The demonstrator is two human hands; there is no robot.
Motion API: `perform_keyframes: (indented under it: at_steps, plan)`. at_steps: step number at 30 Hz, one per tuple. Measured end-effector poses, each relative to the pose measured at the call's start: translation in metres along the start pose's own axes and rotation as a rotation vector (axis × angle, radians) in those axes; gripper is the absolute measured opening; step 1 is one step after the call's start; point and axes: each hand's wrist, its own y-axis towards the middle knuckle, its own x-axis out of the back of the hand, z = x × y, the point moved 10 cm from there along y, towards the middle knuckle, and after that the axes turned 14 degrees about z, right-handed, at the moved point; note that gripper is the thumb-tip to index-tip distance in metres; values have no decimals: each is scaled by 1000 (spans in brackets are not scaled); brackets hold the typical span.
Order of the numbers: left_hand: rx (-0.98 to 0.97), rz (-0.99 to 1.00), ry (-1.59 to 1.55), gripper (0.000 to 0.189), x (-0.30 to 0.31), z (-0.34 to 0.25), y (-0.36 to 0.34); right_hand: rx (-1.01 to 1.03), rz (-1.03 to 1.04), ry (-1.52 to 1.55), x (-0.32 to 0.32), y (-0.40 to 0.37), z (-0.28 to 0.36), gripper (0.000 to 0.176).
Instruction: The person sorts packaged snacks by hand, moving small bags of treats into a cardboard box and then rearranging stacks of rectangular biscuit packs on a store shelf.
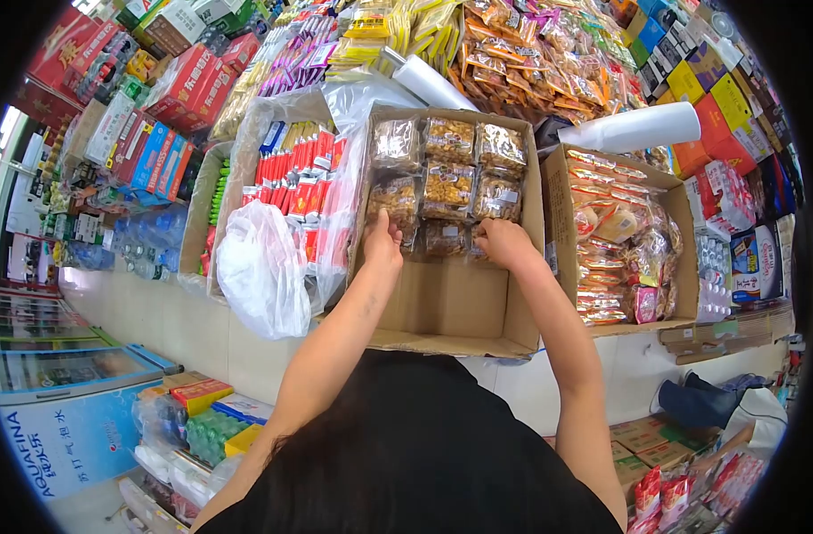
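An open cardboard box [429, 294] in front of me holds rows of clear plastic packs of golden-brown, nutty-looking snack pieces, such as the middle pack [447, 185]. My left hand [382, 245] is at the box's left side, its thumb and fingers closed on the near edge of the left snack pack [395, 196]. On the right, my right hand [503, 242] has curled fingers at the front row, just below the right snack pack [497, 196]. A lower snack pack [445, 237] lies between the hands. What the right fingertips grip is partly hidden.
Left of the box stands a carton of red-and-white packets [291, 178] with a white plastic bag [262, 267] over its front. To the right is a carton of wrapped snacks [616, 240]. Behind lie heaped snack bags [522, 62] and a plastic roll [634, 127]. A person's legs [700, 400] show at lower right.
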Motion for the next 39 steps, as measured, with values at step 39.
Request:
perform_keyframes:
  at_steps: [39]
  plan:
    - [38,45,28,35,-22,6,-4,329,-36,-196,46,-38,81,58]
